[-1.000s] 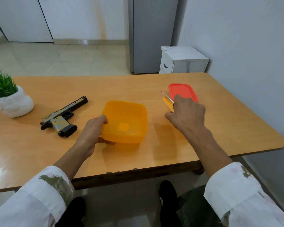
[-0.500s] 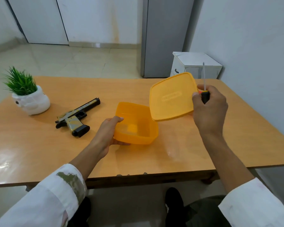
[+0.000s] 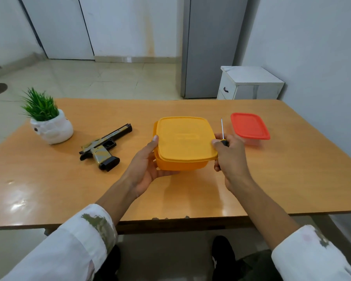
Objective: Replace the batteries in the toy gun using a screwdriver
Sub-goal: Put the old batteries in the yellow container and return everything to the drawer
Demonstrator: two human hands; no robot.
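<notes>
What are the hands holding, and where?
The left hand grips the orange box at its left side; right hand holds the lid at its right edge, plus the screwdriver by its handle.

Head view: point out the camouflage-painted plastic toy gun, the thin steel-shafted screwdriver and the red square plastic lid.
Toy gun (image 3: 99, 149): head view, frame above grip.
Screwdriver (image 3: 222, 129): head view, bare metal shaft.
Red lid (image 3: 249, 125): head view, lid's flat centre.
</notes>
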